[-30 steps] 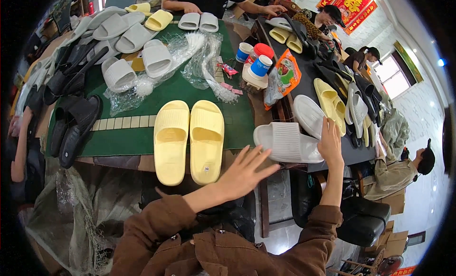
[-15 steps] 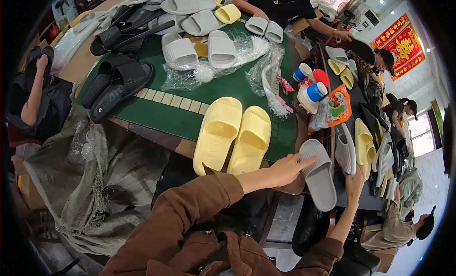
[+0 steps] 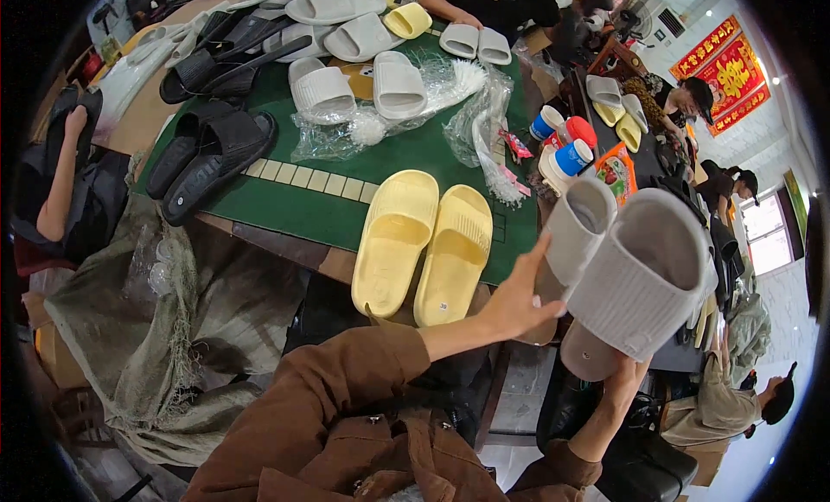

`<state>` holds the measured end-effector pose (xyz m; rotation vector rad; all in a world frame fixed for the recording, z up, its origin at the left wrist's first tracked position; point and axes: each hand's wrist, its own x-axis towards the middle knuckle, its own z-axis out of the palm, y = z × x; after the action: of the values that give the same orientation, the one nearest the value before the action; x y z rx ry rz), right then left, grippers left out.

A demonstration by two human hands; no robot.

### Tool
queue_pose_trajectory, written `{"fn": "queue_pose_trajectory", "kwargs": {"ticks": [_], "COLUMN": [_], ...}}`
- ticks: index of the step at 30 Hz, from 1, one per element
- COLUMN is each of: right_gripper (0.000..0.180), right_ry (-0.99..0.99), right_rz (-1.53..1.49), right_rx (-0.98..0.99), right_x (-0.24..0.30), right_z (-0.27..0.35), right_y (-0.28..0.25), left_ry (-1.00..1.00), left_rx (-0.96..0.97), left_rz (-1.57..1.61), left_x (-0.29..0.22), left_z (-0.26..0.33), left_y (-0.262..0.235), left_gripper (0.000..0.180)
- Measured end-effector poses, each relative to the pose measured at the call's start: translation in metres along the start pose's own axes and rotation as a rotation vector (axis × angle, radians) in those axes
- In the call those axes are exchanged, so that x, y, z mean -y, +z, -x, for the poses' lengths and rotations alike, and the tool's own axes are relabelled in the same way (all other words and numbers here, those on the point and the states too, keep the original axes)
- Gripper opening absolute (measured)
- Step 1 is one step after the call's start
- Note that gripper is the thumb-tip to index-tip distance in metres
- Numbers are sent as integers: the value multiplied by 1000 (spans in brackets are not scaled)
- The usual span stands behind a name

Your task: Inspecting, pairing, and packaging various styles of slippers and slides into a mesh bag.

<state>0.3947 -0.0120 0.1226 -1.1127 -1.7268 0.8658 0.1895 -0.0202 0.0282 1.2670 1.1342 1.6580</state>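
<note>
The left hand [image 3: 519, 299] grips the heel end of one grey slide [image 3: 575, 234], thumb up along its side and fingers wrapped behind it, so the slide stands toe-up with its strap opening facing the camera. The right hand [image 3: 624, 374] holds a second grey slide [image 3: 644, 277] from below by the heel; its fingers are hidden under the sole, so I cannot tell how they lie. Both slides hang in the air off the right edge of the table [image 3: 389, 156], just beside each other and nearly touching, the right one nearer the camera and looking bigger for it. Held side by side like this they read as a pair being matched or checked.

On the green table top, close to its near edge, a yellow pair [image 3: 424, 243] lies flat, toes away from the person, soles down, side by side and touching. Farther up, two more grey slides [image 3: 359, 87] rest on crumpled clear bags [image 3: 415, 113]. Black slides [image 3: 212, 147] lie at the left edge, overhanging it. Cups with red and blue lids [image 3: 562, 143] stand near the right edge. A sack [image 3: 156, 329] slumps below the table on the left. Other people sit around the far and right sides
</note>
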Motion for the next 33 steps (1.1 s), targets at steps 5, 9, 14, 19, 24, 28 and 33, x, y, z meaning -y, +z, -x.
{"fn": "queue_pose_trajectory", "kwargs": {"ticks": [5, 9, 14, 19, 24, 28, 33], "right_gripper": [76, 72, 50, 45, 45, 45, 47], "right_ry": [114, 144, 312, 501, 534, 562, 597], "right_rz": [-390, -561, -486, -424, -374, -472, -485], "right_rx": [-79, -132, 96, 90, 132, 171, 232], "right_x": [-23, -33, -54, -94, -122, -125, -111], "right_z": [-2, -22, -37, -26, -17, -6, 3], "right_y": [-2, 9, 40, 64, 63, 71, 78], "left_ry": [101, 90, -33, 168, 354, 393, 401], "left_rx": [-157, -126, -63, 38, 123, 157, 182], "left_rz": [-50, -142, -212, -648, -1002, -1076, -1036], "left_x": [-19, -20, -2, 14, 25, 23, 21], "left_z": [0, 6, 13, 24, 34, 34, 37], "left_y": [-37, -46, -50, -48, -40, -42, -66], "left_gripper": [114, 111, 93, 61, 47, 45, 37]}}
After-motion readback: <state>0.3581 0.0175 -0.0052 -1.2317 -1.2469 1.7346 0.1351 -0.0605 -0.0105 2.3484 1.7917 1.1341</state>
